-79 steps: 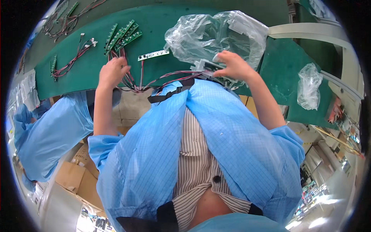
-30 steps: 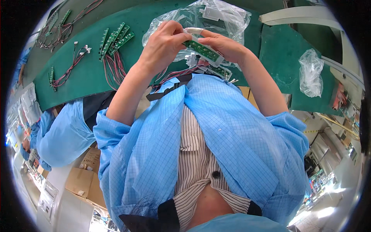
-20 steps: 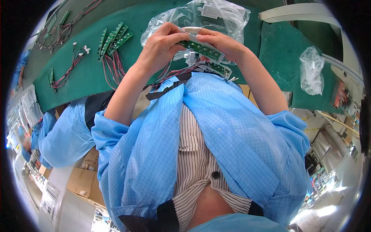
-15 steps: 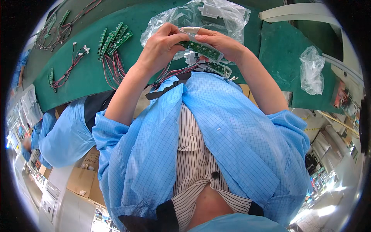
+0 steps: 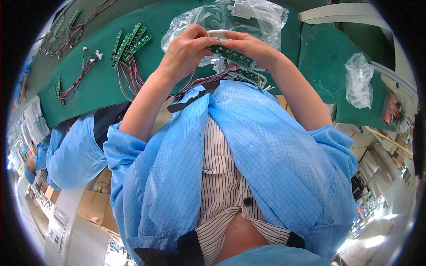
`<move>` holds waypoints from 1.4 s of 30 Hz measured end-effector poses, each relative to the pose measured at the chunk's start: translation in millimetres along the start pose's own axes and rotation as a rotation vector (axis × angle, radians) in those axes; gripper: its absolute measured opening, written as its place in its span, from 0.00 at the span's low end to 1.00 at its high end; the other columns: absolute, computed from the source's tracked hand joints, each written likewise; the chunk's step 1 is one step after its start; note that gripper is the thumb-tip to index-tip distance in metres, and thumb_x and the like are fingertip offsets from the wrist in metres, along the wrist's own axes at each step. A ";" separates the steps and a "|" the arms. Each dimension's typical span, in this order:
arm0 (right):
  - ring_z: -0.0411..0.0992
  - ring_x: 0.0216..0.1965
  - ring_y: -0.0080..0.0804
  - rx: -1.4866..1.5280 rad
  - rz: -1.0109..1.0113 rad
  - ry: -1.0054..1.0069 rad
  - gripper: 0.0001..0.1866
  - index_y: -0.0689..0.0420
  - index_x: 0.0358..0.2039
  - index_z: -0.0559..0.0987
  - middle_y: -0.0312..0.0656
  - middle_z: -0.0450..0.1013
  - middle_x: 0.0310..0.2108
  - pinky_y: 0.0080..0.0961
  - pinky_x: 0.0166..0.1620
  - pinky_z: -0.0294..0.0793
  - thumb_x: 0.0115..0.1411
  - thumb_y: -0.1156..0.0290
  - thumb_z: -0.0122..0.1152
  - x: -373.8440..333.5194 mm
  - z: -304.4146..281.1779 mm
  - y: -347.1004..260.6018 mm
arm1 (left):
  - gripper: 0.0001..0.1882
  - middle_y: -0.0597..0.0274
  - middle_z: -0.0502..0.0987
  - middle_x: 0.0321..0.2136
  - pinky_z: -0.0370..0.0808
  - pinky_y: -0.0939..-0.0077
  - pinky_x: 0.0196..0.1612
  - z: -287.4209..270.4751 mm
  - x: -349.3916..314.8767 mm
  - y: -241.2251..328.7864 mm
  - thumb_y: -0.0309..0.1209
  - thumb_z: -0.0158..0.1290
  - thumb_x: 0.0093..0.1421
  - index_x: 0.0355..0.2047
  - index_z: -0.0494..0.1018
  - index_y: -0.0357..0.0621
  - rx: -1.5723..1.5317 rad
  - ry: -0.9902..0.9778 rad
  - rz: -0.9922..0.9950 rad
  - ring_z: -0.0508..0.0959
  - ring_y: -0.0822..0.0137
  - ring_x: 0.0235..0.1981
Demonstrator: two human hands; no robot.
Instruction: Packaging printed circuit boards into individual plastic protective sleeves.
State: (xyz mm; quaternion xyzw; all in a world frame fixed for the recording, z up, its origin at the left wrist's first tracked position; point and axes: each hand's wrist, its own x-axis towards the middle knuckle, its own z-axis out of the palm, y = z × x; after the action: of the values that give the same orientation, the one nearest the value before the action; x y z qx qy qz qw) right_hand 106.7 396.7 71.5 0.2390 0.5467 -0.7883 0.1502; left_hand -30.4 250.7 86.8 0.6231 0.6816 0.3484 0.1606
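Note:
Between my two hands, above the green table mat, is a long green circuit board (image 5: 231,56), tilted down to the right. My left hand (image 5: 188,48) pinches its left end with thumb and fingers. My right hand (image 5: 250,48) grips the board's far edge and right part, and a pale covering wraps one fingertip. Some of the fingers are hidden behind the board. Below it, close to my body, lie another green board (image 5: 249,77) and a white plastic part (image 5: 218,65). Red and black wires (image 5: 202,82) run left from there.
A clear plastic bag (image 5: 191,22) with a white plastic housing (image 5: 248,9) lies beyond my hands. Several wired green boards (image 5: 128,44) rest to the left. A crumpled clear bag (image 5: 359,80) is at the right. Another person's blue sleeve (image 5: 73,150) shows at the left.
The held board has tipped slightly, so less of its pale upper side shows now. Both hands keep their hold and have shifted only a little.

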 end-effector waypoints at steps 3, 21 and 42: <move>0.71 0.34 0.21 -0.002 -0.041 0.000 0.21 0.54 0.53 0.65 0.37 0.70 0.39 0.19 0.30 0.76 0.60 0.62 0.49 0.8 -2.3 1.3 | 0.16 0.61 0.69 0.28 0.74 0.72 0.33 1.6 1.8 2.4 0.22 0.59 0.39 0.32 0.75 0.49 -0.002 -0.010 0.024 0.74 0.62 0.30; 0.72 0.26 0.21 -0.063 -0.038 0.061 0.20 0.54 0.51 0.67 0.37 0.71 0.36 0.18 0.30 0.74 0.60 0.61 0.47 0.2 3.5 -7.0 | 0.13 0.61 0.69 0.28 0.73 0.74 0.32 -1.0 0.8 4.2 0.22 0.58 0.40 0.30 0.74 0.45 0.191 0.005 0.109 0.74 0.62 0.29; 0.70 0.27 0.19 -0.062 -0.222 0.055 0.25 0.54 0.52 0.65 0.36 0.70 0.32 0.17 0.28 0.74 0.51 0.75 0.50 -6.8 -0.9 7.7 | 0.28 0.65 0.70 0.40 0.62 0.64 0.51 8.9 10.7 -2.1 0.25 0.62 0.37 0.42 0.71 0.57 -0.011 0.212 -0.091 0.62 0.57 0.52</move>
State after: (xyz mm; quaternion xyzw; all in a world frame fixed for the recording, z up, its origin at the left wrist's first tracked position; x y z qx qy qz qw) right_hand 116.4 394.5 68.8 0.1939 0.5977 -0.7760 0.0540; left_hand -28.0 263.5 81.4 0.5503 0.7202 0.4088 0.1066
